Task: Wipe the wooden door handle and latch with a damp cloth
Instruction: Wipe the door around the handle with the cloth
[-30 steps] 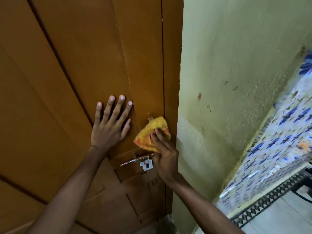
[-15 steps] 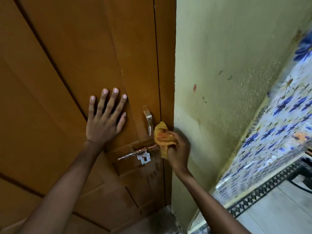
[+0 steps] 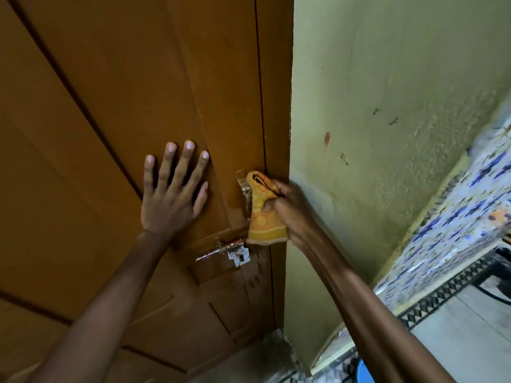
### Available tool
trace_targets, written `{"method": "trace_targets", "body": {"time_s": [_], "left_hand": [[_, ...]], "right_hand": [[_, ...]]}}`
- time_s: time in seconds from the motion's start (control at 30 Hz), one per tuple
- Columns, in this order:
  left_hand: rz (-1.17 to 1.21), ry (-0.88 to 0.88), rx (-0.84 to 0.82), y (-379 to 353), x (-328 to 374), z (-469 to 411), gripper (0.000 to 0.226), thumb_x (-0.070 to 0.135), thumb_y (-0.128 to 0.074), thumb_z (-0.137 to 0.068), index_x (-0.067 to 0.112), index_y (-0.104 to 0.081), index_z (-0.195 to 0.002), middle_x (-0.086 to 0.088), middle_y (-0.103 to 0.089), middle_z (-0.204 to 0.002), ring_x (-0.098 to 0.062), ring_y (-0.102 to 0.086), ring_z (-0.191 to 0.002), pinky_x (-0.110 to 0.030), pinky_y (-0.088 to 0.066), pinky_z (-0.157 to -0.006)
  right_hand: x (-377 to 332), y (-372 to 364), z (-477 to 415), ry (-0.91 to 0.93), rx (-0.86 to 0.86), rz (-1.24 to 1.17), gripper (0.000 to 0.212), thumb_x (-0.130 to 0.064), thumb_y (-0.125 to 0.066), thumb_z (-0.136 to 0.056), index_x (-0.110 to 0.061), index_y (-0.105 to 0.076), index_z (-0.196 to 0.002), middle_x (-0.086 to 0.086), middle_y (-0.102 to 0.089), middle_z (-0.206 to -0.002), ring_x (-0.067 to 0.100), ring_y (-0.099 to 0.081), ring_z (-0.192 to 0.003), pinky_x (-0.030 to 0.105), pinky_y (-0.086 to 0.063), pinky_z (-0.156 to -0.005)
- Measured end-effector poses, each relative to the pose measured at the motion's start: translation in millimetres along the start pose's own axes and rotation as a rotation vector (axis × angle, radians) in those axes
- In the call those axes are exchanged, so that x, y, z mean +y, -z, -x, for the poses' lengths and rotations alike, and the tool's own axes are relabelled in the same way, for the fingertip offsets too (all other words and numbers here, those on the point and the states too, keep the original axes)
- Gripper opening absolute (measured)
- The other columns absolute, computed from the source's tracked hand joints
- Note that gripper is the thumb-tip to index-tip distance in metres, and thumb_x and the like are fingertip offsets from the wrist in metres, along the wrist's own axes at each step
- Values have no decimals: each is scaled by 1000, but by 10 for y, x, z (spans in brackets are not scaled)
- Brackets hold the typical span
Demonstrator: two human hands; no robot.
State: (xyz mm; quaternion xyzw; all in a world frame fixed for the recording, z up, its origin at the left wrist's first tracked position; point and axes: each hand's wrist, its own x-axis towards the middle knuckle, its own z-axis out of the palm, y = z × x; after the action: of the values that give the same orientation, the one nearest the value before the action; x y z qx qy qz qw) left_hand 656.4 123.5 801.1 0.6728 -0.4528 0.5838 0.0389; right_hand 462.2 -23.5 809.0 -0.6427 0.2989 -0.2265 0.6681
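Bunched yellow cloth (image 3: pixel 262 211) against metal handle (image 3: pixel 243 189)

A: What lies right of the fingers?
B: A pale green plaster wall (image 3: pixel 387 134), scuffed, with one reddish spot (image 3: pixel 327 138).
A: And further right?
B: Blue floral tiles (image 3: pixel 456 230); below them a black-and-white patterned border (image 3: pixel 442 297) and grey floor (image 3: pixel 464 341).

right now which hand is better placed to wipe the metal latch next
The right hand: it grips the yellow-orange cloth just above the silver metal latch. The left hand lies flat on the brown wooden door, empty.
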Motion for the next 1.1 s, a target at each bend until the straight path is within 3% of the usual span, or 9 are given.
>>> {"method": "trace_targets", "body": {"time_s": [0.2,0.37,0.5,0.6,0.67,0.77,0.9,1.03,1.1], "left_hand": [[17,9,10,-17,-3,9,64,44,-50,-99,20,-33,-156,-10,-27,-160,-27,-1,-154,-52,-10,-121],[17,4,-2,-16,-4,6,65,44,-49,-100,20,-30,-157,-10,-21,-162,-27,0,-154,-52,-9,-122],[21,6,-11,-1,1,4,65,44,-48,-101,19,-29,-157,-10,-23,-161,-27,1,-154,-52,-10,-121],[23,5,-9,-1,3,7,64,44,-48,-101,19,-29,-157,-10,-22,-162,-27,0,-154,-52,-10,-121],[20,4,-9,-13,3,21,65,44,-48,-101,20,-28,-158,-9,-15,-164,-27,0,-154,-53,-10,-121],[11,3,-14,-17,-3,15,64,44,-47,-101,20,-29,-158,-8,-15,-164,-27,1,-154,-52,-10,-121],[21,8,-17,-11,1,9,63,44,-48,-101,20,-32,-156,-9,-26,-160,-26,1,-153,-52,-8,-121],[10,9,-18,1,0,11,64,45,-47,-101,21,-29,-157,-6,-13,-165,-27,1,-154,-51,-6,-122],[-2,9,-20,3,0,7,65,45,-47,-101,21,-28,-158,-6,-4,-167,-27,2,-154,-51,-5,-123]], "right_hand": [[85,-78,-81,172,27,534,29,-4,-59,-86,-11,-67,-113,6,-63,-88,18,-57,-76,19,-43,-57],[304,-127,-123,164,113,933,39,-17,-64,-86,-19,-61,-125,5,-65,-116,29,-52,-114,44,-45,-98],[42,-38,-154,-161,-16,380,35,3,-49,-87,-13,-67,-112,6,-61,-82,25,-58,-77,39,-52,-74],[-164,11,-188,-293,-8,57,48,21,-42,-71,0,-62,-110,12,-54,-93,26,-52,-86,37,-52,-77],[-194,-49,-140,-284,-17,11,51,20,-40,-77,-10,-61,-112,12,-57,-102,23,-55,-87,29,-49,-67],[7,-168,-118,-129,11,223,33,1,-45,-94,-17,-61,-115,6,-61,-106,20,-57,-91,29,-48,-71],[394,-155,-243,143,153,1012,42,-25,-66,-87,-27,-56,-128,-1,-52,-133,30,-41,-127,45,-36,-104],[393,-192,-214,224,211,1113,36,-24,-66,-87,-26,-62,-123,-2,-58,-130,30,-43,-126,46,-36,-105],[210,-156,-200,36,155,861,19,-22,-59,-91,-22,-66,-109,3,-66,-111,29,-57,-112,45,-47,-96]]}}
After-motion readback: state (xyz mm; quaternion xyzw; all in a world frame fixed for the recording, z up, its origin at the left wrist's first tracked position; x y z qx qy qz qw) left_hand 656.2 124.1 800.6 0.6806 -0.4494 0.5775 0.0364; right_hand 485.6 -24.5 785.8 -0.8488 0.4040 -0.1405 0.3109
